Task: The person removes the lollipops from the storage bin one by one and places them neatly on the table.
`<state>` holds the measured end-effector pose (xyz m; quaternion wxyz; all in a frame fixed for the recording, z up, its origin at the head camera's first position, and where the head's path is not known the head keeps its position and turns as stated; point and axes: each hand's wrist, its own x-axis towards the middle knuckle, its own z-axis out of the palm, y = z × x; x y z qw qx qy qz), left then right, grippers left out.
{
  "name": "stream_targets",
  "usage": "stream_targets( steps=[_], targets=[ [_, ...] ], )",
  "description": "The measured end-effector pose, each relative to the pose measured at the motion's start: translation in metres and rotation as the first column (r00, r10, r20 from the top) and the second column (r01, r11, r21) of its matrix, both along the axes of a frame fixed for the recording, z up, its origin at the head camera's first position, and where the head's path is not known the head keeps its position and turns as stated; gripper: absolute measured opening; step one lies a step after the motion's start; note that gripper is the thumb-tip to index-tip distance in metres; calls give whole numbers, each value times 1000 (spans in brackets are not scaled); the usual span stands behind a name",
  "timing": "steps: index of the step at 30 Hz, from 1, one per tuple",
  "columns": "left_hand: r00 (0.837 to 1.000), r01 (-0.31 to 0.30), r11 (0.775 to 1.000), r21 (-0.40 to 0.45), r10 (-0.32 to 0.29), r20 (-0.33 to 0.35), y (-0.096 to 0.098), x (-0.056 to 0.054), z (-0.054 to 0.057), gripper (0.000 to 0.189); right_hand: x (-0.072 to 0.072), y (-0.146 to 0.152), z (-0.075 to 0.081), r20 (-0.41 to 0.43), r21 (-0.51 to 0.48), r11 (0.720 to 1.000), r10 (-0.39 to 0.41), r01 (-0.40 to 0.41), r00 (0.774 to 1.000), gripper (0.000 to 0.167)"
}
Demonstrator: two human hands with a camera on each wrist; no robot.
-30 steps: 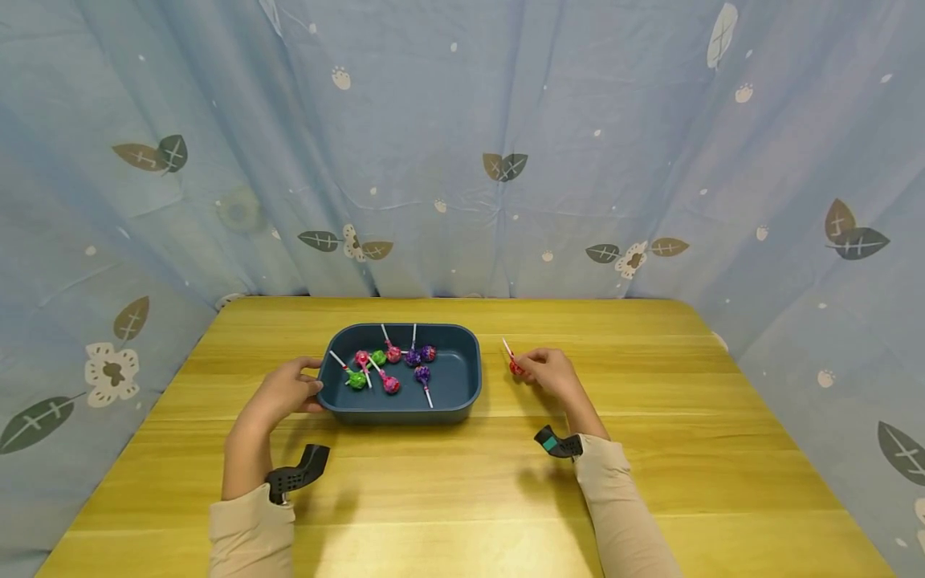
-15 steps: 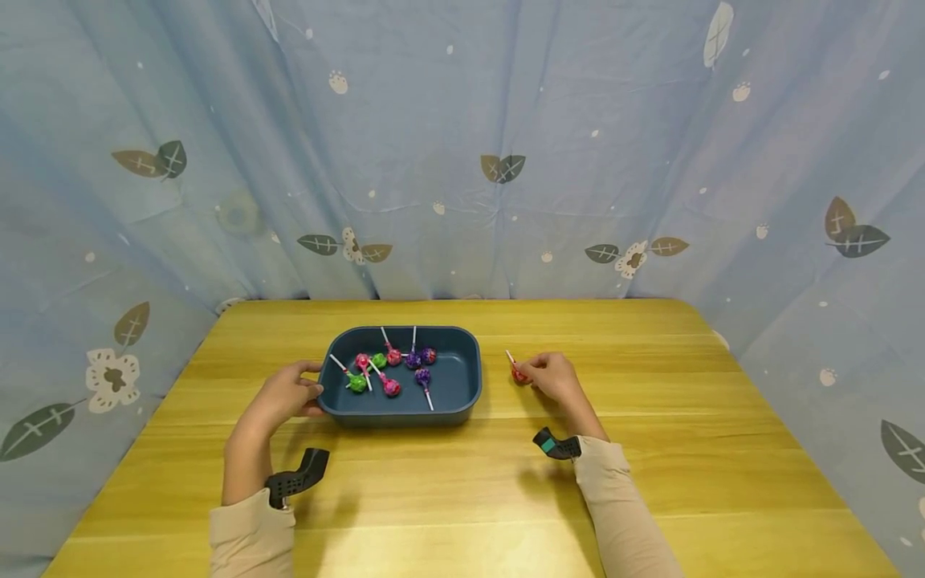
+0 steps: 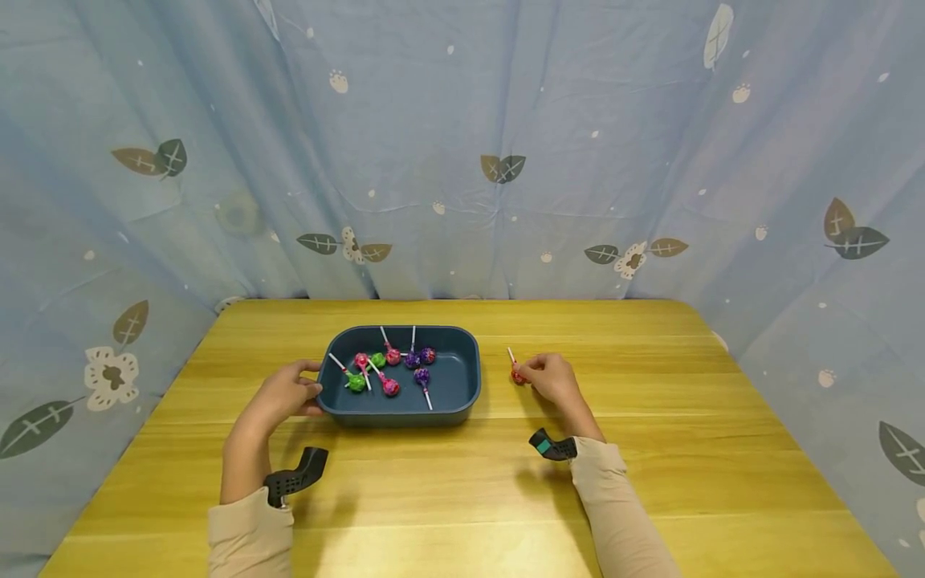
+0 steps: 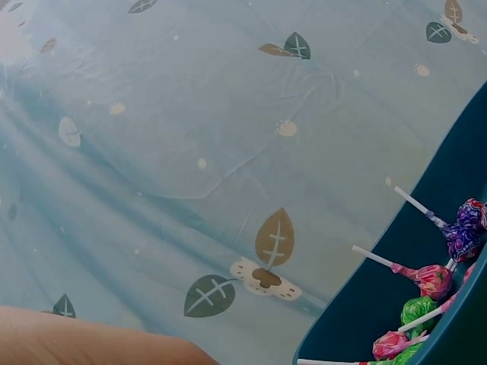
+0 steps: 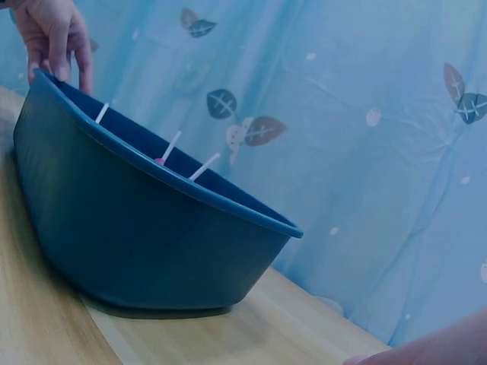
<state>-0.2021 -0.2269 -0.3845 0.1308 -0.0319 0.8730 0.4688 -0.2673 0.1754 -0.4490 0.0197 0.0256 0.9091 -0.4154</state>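
Left hand: gripping blue bin, best held steady. Right hand: pinching red lollipop, best gripped lightly.

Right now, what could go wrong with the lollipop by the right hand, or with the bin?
The red lollipop might slip and roll: the fingers of the right hand pinch it near its round wrapped head. The blue bin could slide or tip if pulled, since the left hand grips only its left end. Some lollipops inside have sticks leaning toward the far rim, where something could catch them.
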Motion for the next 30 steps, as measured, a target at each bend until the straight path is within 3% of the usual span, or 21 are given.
stream_targets(
  steps=[21,30],
  targets=[
    [1000,-4,1000,-29,4,-6,0,-1,1,45,1,4,5,-15,-8,1000,-6,6,1000,28],
    [1000,-6,1000,-19,6,-4,0,-1,-1,45,4,7,16,-28,-105,994,-28,24,999,27]
  ],
)
